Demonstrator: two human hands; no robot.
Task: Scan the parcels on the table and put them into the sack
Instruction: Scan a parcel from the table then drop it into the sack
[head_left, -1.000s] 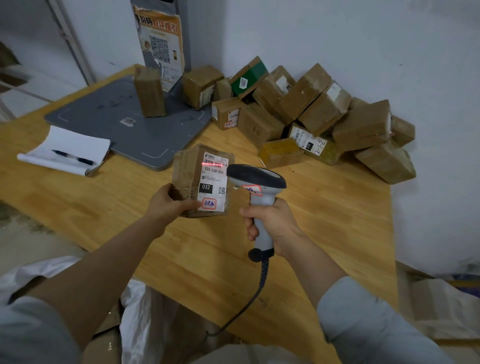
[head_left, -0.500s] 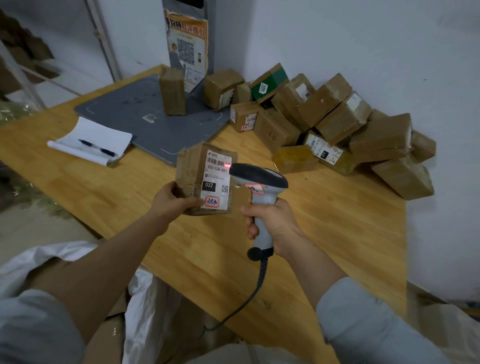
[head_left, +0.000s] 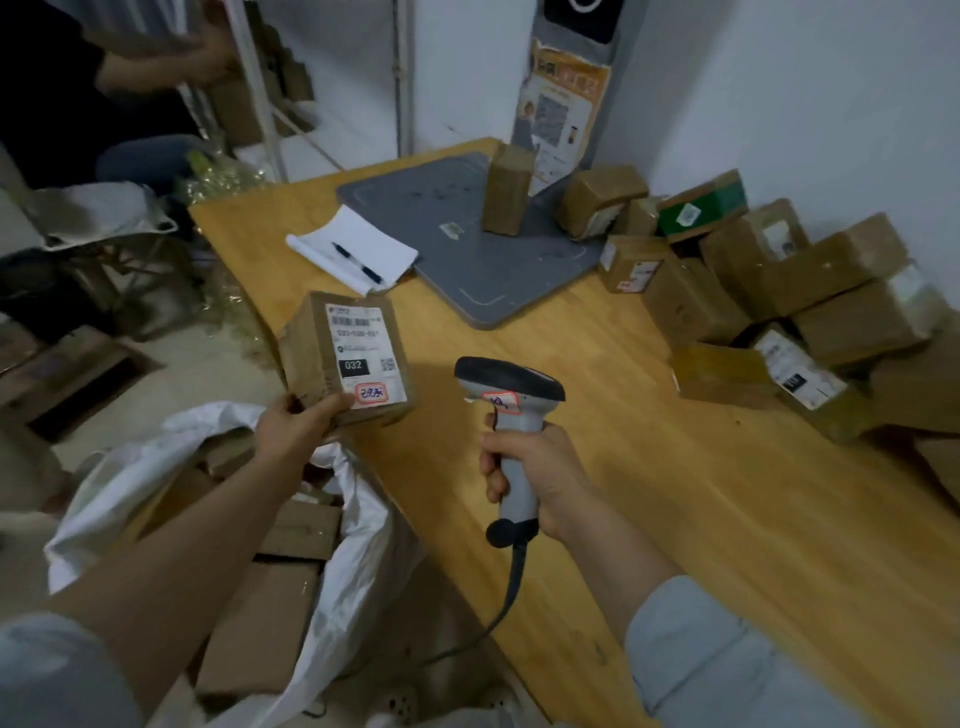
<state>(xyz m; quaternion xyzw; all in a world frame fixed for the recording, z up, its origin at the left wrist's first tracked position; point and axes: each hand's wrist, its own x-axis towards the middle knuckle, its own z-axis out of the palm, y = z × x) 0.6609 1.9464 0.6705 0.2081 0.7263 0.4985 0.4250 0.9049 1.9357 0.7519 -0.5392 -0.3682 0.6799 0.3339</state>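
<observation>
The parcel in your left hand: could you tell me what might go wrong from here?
The left hand grips the parcel by one lower corner only, so it may slip and miss the sack. The scanner cable hangs beside the sack mouth and might snag.

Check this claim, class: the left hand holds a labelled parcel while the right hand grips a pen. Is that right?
Not quite. The head view shows the right hand gripping the barcode scanner, not a pen; the pen lies on the notepad. The left hand does hold the labelled parcel.
</observation>
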